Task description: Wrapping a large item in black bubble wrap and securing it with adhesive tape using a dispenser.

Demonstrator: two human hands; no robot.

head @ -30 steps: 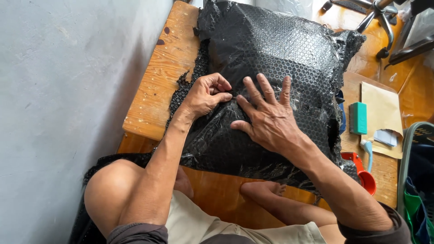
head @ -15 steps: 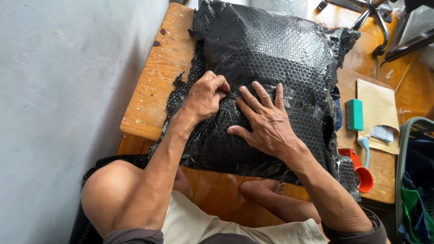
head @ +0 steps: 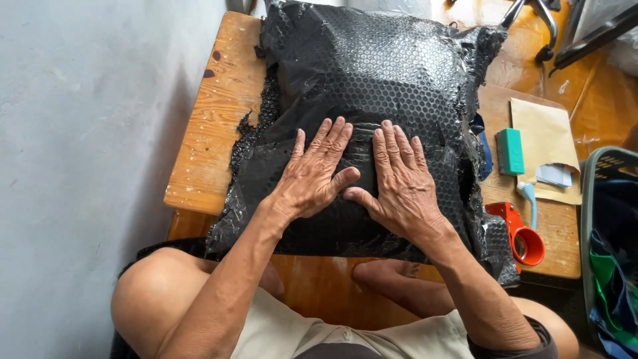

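A large parcel wrapped in black bubble wrap (head: 372, 73) lies on a low wooden table (head: 206, 153). My left hand (head: 316, 173) lies flat on the near part of the wrap, fingers spread. Beside it my right hand (head: 402, 179) also presses flat, palm down, thumbs almost meeting. Neither hand holds anything. Clear tape glints on the wrap around the hands.
A grey wall (head: 80, 133) runs along the left. Right of the parcel lie a brown envelope (head: 548, 133), a teal block (head: 510, 151), a red tape dispenser (head: 522, 233) and a light blue handle (head: 530, 199). A dark basket with cloth (head: 608, 252) stands at right. My knees and a foot (head: 385, 272) sit below the table.
My left hand has uncurled from a pinch on the wrap and now lies flat. The right hand shifted slightly right, both palms pressing side by side.
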